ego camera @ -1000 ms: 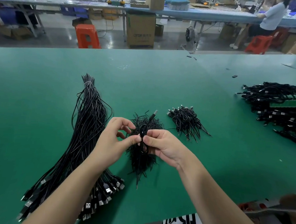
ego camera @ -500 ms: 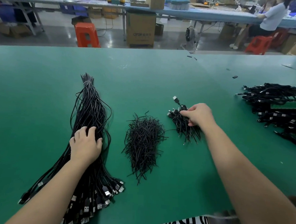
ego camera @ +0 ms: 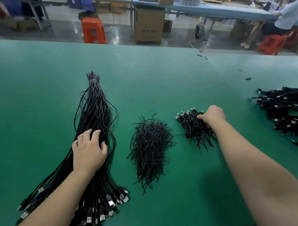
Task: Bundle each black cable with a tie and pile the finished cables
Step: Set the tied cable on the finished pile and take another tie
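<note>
The left hand [ego camera: 89, 153] rests with spread, relaxed fingers on the long bundle of black cables [ego camera: 96, 113]. Right of those fingers lies the heap of ties [ego camera: 150, 145]. Further right, the right hand [ego camera: 212, 115] curls its fingers onto the pile of finished cables [ego camera: 194, 127]. The cardboard box [ego camera: 148, 25] lettering is illegible.

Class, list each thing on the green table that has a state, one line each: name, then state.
Long cable bundle: untied cables, banded at far end, lying flat.
Tie heap: loose, untouched.
Finished pile: small coiled cables, heaped.
Left hand: fingers spread, resting on the long cable bundle.
Right hand: on the finished pile; grip hidden.
Far right cable heap: tangled, untouched.
</note>
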`<action>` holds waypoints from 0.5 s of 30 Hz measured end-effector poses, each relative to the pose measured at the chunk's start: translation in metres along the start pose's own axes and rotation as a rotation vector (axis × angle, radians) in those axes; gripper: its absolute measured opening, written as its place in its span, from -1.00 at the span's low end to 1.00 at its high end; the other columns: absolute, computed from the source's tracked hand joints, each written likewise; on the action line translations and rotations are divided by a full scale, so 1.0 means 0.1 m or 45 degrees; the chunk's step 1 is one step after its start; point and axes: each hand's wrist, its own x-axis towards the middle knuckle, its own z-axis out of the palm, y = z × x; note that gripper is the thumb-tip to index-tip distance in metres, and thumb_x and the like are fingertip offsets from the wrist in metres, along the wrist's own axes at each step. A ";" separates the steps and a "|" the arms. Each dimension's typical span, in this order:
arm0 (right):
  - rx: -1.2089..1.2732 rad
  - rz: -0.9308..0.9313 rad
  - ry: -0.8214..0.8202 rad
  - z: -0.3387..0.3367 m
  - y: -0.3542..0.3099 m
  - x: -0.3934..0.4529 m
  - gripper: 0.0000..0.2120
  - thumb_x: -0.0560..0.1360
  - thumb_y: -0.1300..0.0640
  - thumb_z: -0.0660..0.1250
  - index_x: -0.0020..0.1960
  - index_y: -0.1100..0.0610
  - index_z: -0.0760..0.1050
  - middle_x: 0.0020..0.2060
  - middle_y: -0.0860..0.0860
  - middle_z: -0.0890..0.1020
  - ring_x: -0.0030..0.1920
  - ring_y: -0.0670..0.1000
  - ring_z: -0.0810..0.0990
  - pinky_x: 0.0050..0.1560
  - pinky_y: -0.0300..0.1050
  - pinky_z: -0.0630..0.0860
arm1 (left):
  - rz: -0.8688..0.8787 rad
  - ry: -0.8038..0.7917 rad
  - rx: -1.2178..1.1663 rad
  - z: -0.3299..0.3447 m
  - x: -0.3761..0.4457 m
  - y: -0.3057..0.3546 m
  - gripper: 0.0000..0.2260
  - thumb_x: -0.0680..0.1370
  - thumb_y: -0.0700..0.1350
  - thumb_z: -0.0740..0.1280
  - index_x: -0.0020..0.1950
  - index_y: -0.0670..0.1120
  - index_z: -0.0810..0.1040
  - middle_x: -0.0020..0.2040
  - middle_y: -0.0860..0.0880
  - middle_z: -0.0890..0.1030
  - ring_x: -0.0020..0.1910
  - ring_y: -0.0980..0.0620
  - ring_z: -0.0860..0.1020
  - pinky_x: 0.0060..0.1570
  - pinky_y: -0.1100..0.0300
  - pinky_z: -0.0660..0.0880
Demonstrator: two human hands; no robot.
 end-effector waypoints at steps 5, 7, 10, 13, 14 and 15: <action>-0.141 -0.150 0.110 -0.12 -0.06 -0.15 -0.56 0.55 -0.16 0.38 -0.21 0.22 0.50 -0.29 0.08 0.58 -0.28 0.10 0.54 -0.34 -0.15 0.35 | -0.023 0.010 -0.069 0.00 0.01 -0.02 -0.59 0.55 -0.03 0.34 0.40 -0.05 0.49 0.40 -0.15 0.46 0.40 -0.18 0.36 0.34 -0.20 0.29; -0.121 -0.345 0.190 -0.19 -0.20 -0.33 -0.64 0.59 -0.11 0.33 -0.02 0.20 0.61 -0.11 0.09 0.67 -0.13 0.12 0.60 -0.24 -0.12 0.42 | -0.042 0.003 -0.115 0.00 0.01 -0.03 -0.60 0.57 -0.04 0.32 0.41 -0.04 0.49 0.41 -0.13 0.45 0.41 -0.16 0.34 0.36 -0.19 0.27; -0.026 -0.721 0.137 -0.22 -0.55 -0.85 -0.74 0.62 -0.05 0.28 0.10 0.09 0.63 -0.02 -0.01 0.67 -0.13 -0.02 0.61 -0.22 -0.18 0.47 | -0.066 -0.005 -0.195 -0.01 0.02 -0.05 -0.62 0.60 -0.07 0.30 0.42 -0.05 0.48 0.43 -0.10 0.44 0.44 -0.13 0.31 0.39 -0.17 0.23; 0.007 -1.076 -0.138 -0.03 -0.86 -1.55 -0.76 0.63 -0.04 0.26 0.12 0.05 0.62 -0.01 -0.08 0.68 -0.22 -0.14 0.60 -0.21 -0.17 0.61 | -0.104 0.006 -0.335 -0.03 0.06 -0.09 -0.67 0.61 -0.12 0.29 0.37 -0.14 0.52 0.42 -0.10 0.47 0.44 -0.12 0.33 0.41 -0.17 0.22; 0.023 -1.164 -0.242 0.09 -0.93 -1.78 -0.78 0.63 -0.03 0.26 0.13 0.04 0.62 0.00 -0.07 0.68 -0.16 -0.11 0.63 -0.10 -0.09 0.65 | -0.113 0.006 -0.382 -0.03 0.06 -0.10 -0.69 0.61 -0.13 0.30 0.34 -0.16 0.54 0.41 -0.09 0.48 0.43 -0.12 0.34 0.42 -0.16 0.22; 0.032 -1.232 -0.353 0.22 -0.99 -1.99 -0.79 0.63 -0.01 0.27 0.16 0.02 0.61 0.02 -0.08 0.68 -0.14 -0.10 0.64 -0.03 -0.05 0.66 | -0.120 0.009 -0.425 -0.04 0.06 -0.12 -0.71 0.60 -0.14 0.31 0.31 -0.17 0.57 0.41 -0.09 0.49 0.43 -0.11 0.34 0.42 -0.16 0.21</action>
